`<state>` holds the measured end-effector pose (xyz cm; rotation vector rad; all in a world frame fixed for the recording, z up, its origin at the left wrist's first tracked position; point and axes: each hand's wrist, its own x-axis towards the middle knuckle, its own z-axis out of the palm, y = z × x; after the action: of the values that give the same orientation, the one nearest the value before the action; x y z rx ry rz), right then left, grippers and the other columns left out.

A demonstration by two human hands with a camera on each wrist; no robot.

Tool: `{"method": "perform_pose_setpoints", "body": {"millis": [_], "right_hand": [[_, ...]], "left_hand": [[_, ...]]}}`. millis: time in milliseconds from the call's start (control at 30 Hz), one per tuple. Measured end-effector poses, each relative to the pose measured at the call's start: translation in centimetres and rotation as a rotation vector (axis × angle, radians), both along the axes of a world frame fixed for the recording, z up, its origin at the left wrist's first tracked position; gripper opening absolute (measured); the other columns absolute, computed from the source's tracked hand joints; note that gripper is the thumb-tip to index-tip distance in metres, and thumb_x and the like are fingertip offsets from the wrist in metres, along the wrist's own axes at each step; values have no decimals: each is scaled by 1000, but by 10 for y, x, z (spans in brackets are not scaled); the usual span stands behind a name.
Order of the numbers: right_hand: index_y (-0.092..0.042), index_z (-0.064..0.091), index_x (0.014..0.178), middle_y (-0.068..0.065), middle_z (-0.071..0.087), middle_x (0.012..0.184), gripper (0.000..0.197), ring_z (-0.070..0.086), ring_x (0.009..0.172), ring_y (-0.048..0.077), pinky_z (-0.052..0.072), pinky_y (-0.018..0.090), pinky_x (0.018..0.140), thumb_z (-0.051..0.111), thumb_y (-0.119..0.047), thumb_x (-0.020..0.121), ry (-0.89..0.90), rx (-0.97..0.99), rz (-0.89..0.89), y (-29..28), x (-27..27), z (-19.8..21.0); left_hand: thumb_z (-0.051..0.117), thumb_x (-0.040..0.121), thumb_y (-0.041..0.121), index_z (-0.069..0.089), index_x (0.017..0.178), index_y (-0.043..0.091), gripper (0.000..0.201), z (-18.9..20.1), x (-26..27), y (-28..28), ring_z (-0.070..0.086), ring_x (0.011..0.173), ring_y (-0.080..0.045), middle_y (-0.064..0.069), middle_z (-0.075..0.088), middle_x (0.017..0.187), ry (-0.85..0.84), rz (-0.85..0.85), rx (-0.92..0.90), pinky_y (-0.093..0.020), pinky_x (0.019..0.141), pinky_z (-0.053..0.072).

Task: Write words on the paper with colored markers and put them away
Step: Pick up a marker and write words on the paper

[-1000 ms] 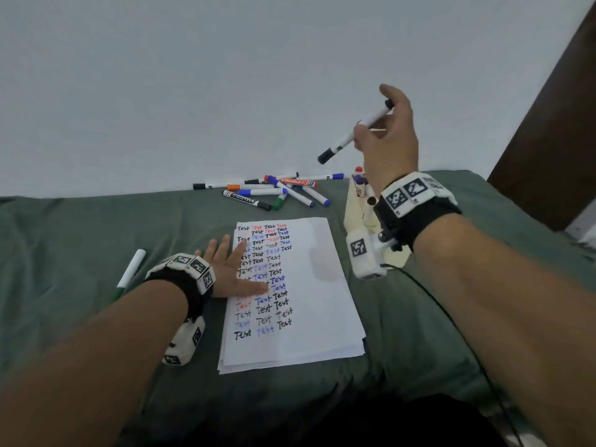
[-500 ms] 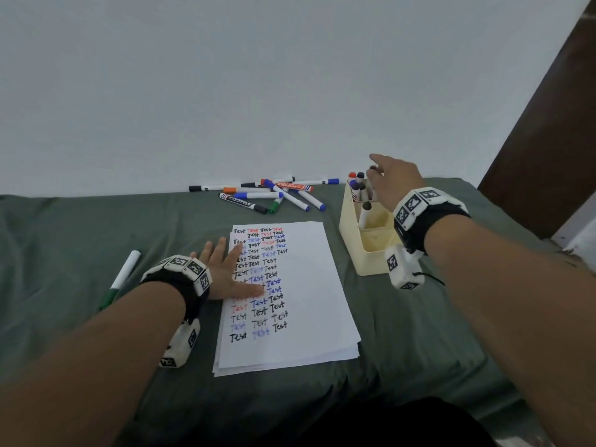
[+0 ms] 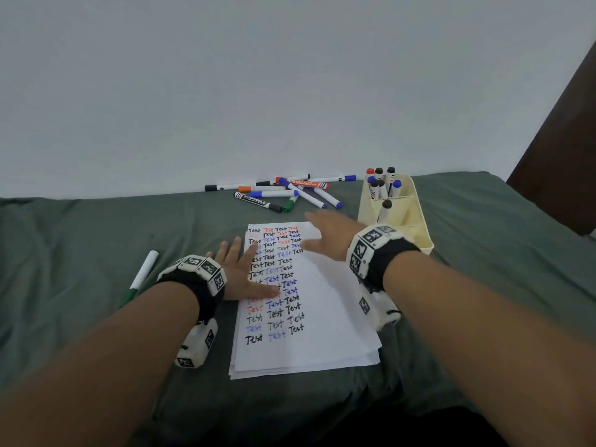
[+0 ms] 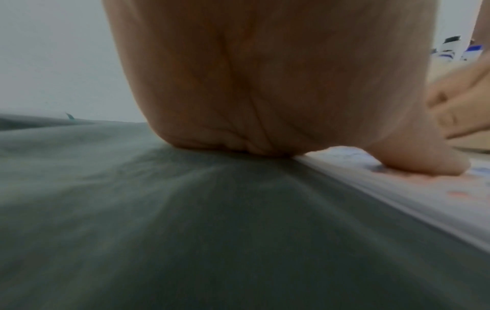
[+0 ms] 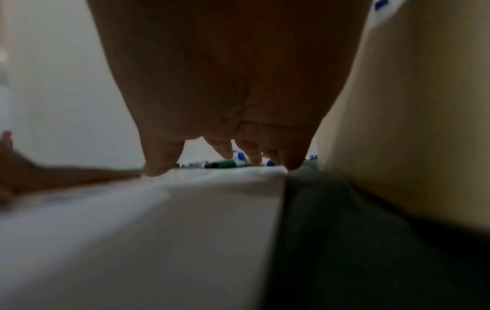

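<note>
Over the top right part of the white stack of paper sheets [image 3: 322, 301], the right hand [image 3: 332, 237] hovers with its grip spread wide, fingers straight and holding nothing; in the right wrist view its fingertips [image 5: 156, 167] hang just above the sheet. Just to its right stands the cream plastic marker holder [image 3: 416, 227], with several capped markers [image 3: 383, 185] upright in its far compartment and one black-capped marker [image 3: 385, 209] in the middle one. Beyond the fingertips, a loose pile of white-barrelled markers with blue, black, orange, red and green caps [image 3: 283, 191] lies on the grey-green bed sheet [image 3: 80, 237] against the pale wall [image 3: 258, 75].

Left of the right hand, the left hand [image 3: 238, 272] lies flat, fingers straight, palm on the bed sheet at the paper's left edge and thumb [image 4: 424, 161] pressing on the page; its grip is open and has hold of nothing. Rows of the word "Test" in black, blue and red fill the left part of the top sheet. Farther left of that hand, a single green-capped white marker [image 3: 142, 275] lies alone on the bed sheet.
</note>
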<state>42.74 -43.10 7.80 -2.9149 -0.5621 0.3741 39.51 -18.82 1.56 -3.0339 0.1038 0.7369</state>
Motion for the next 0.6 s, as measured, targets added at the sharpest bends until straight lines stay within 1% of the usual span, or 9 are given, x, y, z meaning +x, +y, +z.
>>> {"method": "perform_pose_setpoints", "body": {"millis": [67,200,267,300,367,400,467,533,600], "right_hand": [[-20,6,163,8,6,170,89,9,156,32,24,50,122,45,-66,98,108,-108,-46,-2,-2,-25],[-21,5,163,7,-2,170,96,0,156,34,21,53,122,40,-77,92,103,-145,-27,-8,4,-46],[-22,4,163,6,-5,170,97,-3,156,34,17,52,123,40,-77,92,94,-132,-16,-11,7,-51],[-23,3,163,6,-6,170,97,-4,156,34,15,51,124,39,-78,91,90,-137,-14,-11,7,-54],[-24,-1,163,5,-10,170,98,-8,156,33,12,52,125,38,-78,91,89,-141,-23,-11,7,-59],[-25,-2,163,5,-12,170,98,-9,156,33,10,52,125,37,-78,91,86,-141,-29,-11,7,-62],[-25,-3,163,5,-13,170,96,-10,156,32,8,52,125,35,-79,92,74,-144,-33,-10,7,-65],[-26,-5,162,6,-15,170,97,-12,156,32,5,52,125,32,-81,91,91,-151,-27,-10,8,-65],[-26,-7,162,6,-18,169,100,-14,156,32,3,52,124,33,-82,90,128,-146,-24,-11,10,-63]], "left_hand": [[24,33,110,-20,152,37,146,3,0,0,-17,150,-32,-4,-25,162,27,-2,11,-55,120,-2],[26,35,110,-23,151,38,145,9,6,1,-17,150,-32,-3,-26,162,110,-7,53,-55,120,-2],[28,40,109,-13,153,40,138,17,14,2,-7,152,-33,-2,-15,165,134,-21,86,-55,119,4],[29,48,106,1,156,38,130,23,22,1,5,151,-33,-3,-2,166,119,-38,99,-54,118,12],[33,65,98,44,141,25,106,37,45,-2,44,131,-29,-9,40,147,38,-91,113,-49,106,38],[35,71,93,58,118,17,92,45,60,-5,57,108,-23,-8,56,125,0,-108,103,-41,93,47],[40,83,82,58,87,14,71,58,88,-13,57,75,-15,-2,62,90,-93,-121,96,-32,67,45],[50,90,65,60,90,17,49,67,116,-18,58,71,-14,1,61,88,-255,-139,86,-30,59,41],[56,93,52,60,102,25,29,72,141,-23,57,78,-15,3,55,98,-355,-137,41,-31,64,45]]}}
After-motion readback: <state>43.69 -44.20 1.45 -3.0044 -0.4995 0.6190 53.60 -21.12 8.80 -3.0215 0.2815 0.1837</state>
